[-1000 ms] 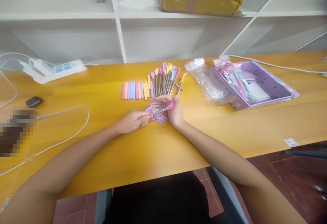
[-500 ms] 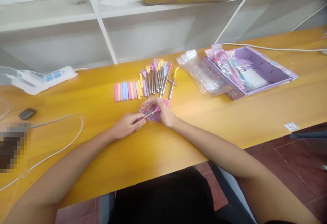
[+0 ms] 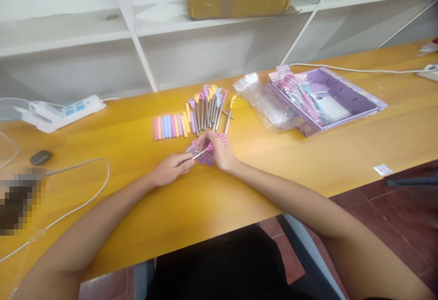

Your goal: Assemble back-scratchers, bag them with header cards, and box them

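Holding a pink scratcher (image 3: 203, 152) over purple cards (image 3: 206, 159).
Left hand (image 3: 173, 168) pinches the rod (image 3: 197, 155), fingers closed; right hand (image 3: 221, 155) half-curls at the head (image 3: 223, 139), hold unclear; pink lower end now hidden, perhaps for grip.

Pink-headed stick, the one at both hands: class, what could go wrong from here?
1. The left hand seems to grip the pink-headed stick where it is thin and metallic, so it might slip or twist in the fingers.
2. The other sticks lie loosely grouped just beyond the right hand; a careless move could scatter them.
3. The purple cards lie beneath the stick and right hand, and might get bent or pushed aside.
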Action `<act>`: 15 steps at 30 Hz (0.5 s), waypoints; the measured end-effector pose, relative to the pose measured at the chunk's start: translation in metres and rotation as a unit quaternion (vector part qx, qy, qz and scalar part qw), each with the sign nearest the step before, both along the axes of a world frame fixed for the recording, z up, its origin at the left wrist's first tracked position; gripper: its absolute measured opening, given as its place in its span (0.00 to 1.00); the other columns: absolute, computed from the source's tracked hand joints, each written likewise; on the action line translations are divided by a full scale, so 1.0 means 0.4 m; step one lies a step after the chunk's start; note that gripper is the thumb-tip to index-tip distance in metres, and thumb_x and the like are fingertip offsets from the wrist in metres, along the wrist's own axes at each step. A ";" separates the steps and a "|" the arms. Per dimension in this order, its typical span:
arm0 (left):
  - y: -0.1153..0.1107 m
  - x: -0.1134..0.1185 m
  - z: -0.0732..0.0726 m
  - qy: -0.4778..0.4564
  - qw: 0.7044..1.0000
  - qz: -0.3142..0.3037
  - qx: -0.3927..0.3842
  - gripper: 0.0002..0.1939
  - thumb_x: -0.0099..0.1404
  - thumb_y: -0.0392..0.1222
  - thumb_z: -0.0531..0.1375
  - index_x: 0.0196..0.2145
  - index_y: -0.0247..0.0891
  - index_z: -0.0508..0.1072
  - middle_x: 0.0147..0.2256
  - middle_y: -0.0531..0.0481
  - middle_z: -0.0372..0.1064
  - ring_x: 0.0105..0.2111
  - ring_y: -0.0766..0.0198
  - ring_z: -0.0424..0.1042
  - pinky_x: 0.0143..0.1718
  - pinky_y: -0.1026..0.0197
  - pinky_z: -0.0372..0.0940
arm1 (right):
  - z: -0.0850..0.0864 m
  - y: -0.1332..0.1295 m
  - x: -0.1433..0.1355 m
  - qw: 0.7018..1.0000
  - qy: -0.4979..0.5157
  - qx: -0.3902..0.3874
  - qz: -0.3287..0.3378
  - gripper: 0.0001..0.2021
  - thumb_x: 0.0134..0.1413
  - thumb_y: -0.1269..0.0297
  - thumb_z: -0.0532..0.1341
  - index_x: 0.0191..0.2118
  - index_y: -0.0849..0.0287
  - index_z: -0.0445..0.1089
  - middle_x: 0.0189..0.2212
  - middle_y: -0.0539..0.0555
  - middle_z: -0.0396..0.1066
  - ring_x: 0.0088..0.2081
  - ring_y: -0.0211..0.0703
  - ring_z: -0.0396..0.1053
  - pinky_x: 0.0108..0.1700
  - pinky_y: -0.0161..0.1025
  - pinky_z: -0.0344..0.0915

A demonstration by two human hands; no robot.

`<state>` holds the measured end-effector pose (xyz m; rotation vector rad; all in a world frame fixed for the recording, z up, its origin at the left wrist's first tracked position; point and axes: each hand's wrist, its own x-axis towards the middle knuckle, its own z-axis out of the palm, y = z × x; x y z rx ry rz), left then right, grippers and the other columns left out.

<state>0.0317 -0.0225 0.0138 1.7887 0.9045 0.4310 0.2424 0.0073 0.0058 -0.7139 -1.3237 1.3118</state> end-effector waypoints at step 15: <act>0.006 -0.022 0.003 0.056 0.997 -0.049 0.036 0.24 0.81 0.60 0.50 0.33 0.40 0.63 0.27 0.56 0.61 0.28 0.64 0.60 0.34 0.62 0.55 | 0.242 0.193 0.514 0.938 0.047 -0.031 -0.343 0.37 0.78 0.72 0.39 0.14 0.60 0.65 0.21 0.63 0.74 0.20 0.31 0.65 0.30 0.47 0.54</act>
